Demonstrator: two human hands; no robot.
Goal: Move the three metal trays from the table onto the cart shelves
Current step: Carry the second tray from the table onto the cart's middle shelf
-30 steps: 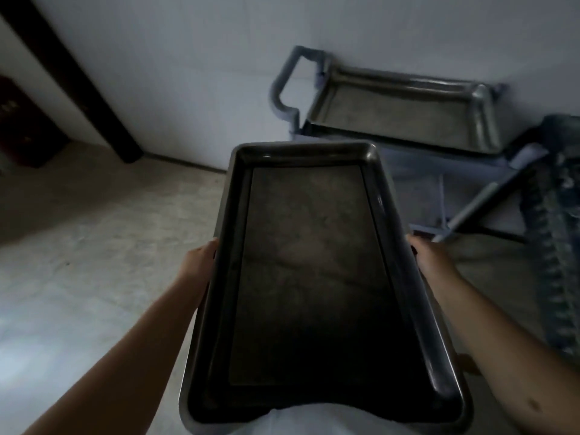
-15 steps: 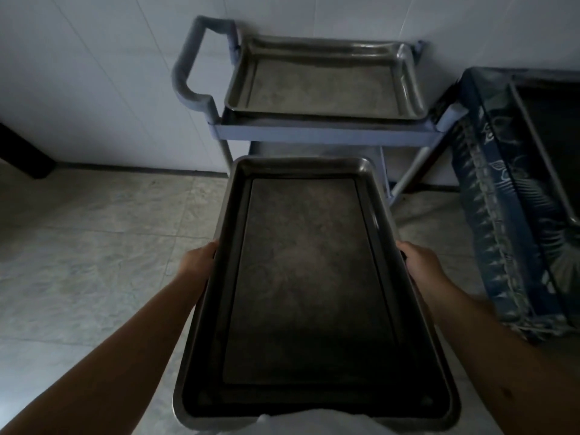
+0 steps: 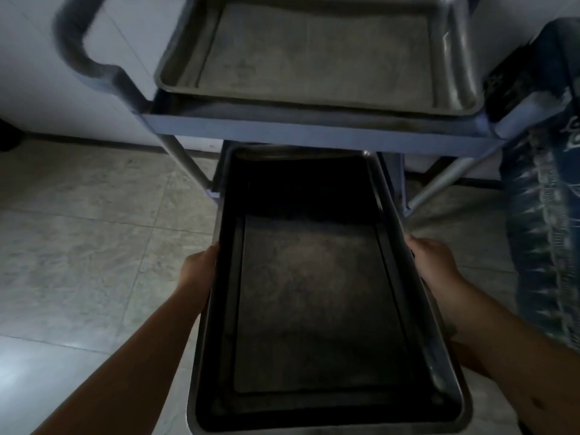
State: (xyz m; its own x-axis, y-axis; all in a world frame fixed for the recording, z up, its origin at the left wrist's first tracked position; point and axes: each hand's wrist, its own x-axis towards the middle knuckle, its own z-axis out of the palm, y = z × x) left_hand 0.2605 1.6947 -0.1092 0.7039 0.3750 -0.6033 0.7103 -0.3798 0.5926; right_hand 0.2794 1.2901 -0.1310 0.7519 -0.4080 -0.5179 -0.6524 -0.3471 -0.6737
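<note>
Holding entry: one dark metal tray (image 3: pixel 314 293), long and rectangular, carried level between two bare hands. Left hand (image 3: pixel 197 271) clasps the tray's left long rim near mid-length; right hand (image 3: pixel 434 265) clasps the right long rim opposite. Fingers of both hands wrap under the rims and are mostly hidden, closed on the tray. Tray's far short end sits beneath the front edge of the cart's top shelf (image 3: pixel 314 128), at the level of the lower shelf; whether it touches that shelf cannot be told. Second metal tray (image 3: pixel 317 54), paler, lies flat on the top shelf. Cart handle (image 3: pixel 81 54) at left. Patterned blue cloth (image 3: pixel 546 230) hangs at right. Tiled floor (image 3: pixel 94 230) below.
</note>
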